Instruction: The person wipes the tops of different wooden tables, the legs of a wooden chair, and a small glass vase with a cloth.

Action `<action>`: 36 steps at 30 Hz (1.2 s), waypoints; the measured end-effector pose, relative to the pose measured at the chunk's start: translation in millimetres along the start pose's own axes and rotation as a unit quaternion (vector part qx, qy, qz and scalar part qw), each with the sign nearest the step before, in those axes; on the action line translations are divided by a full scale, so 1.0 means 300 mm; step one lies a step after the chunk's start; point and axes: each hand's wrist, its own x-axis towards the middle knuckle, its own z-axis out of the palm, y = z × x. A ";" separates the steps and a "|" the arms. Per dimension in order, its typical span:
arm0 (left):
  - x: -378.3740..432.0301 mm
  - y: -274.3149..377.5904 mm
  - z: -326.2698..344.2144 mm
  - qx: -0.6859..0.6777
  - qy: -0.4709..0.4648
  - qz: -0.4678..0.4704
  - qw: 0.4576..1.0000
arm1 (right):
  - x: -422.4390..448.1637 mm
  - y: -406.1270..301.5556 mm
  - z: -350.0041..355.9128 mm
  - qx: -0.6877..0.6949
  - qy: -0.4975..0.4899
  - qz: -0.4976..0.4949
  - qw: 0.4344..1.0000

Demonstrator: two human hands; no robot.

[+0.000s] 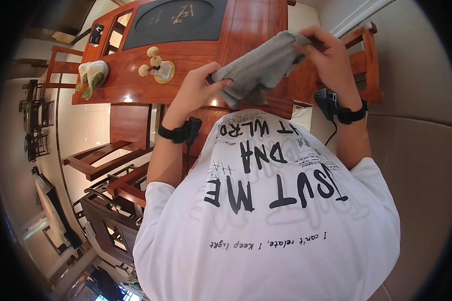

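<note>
A grey cloth [261,67] hangs stretched between my two hands, above the near edge of a reddish-brown wooden table [196,71]. My left hand [203,84] grips its lower left end, thumb laid over the fabric. At the upper right end, my right hand [324,47] pinches the opposite edge between thumb and fingers. The cloth's lower side droops loosely. Black bands with small dark devices and cables circle both wrists.
A black tray [177,22] with gold characters is set into the tabletop. Left of my left hand stand a glass vase [164,71] with dried flowers and a white-and-green ornament [94,75]. Wooden chairs [109,154] flank the table; a wall [406,67] rises at right.
</note>
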 end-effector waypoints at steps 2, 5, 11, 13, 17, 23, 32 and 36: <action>0.018 -0.028 -0.016 0.044 0.028 0.012 0.999 | 0.007 0.051 -0.029 0.006 0.019 -0.012 1.000; 0.050 0.001 -0.042 0.201 0.001 0.021 0.979 | 0.003 0.111 -0.084 0.032 0.069 -0.008 0.997; 0.136 -0.088 -0.006 0.307 -0.061 0.105 0.944 | -0.004 0.289 -0.167 0.074 0.133 0.012 0.988; 0.178 -0.109 -0.027 0.321 -0.041 0.104 0.941 | 0.010 0.322 -0.176 0.079 0.129 0.031 0.988; 0.287 -0.059 -0.124 0.308 0.025 0.094 0.947 | 0.038 0.398 -0.226 0.070 0.154 0.052 0.984; 0.228 0.058 -0.218 0.339 0.125 0.180 0.915 | -0.024 0.323 -0.233 0.037 0.172 0.034 0.984; -0.182 -0.453 0.073 0.423 -0.124 0.033 0.897 | -0.492 0.625 0.074 -0.201 -0.174 0.129 0.955; -0.385 -0.757 0.136 0.369 -0.220 -0.137 0.893 | -0.917 1.017 0.209 -0.095 -0.219 0.402 0.884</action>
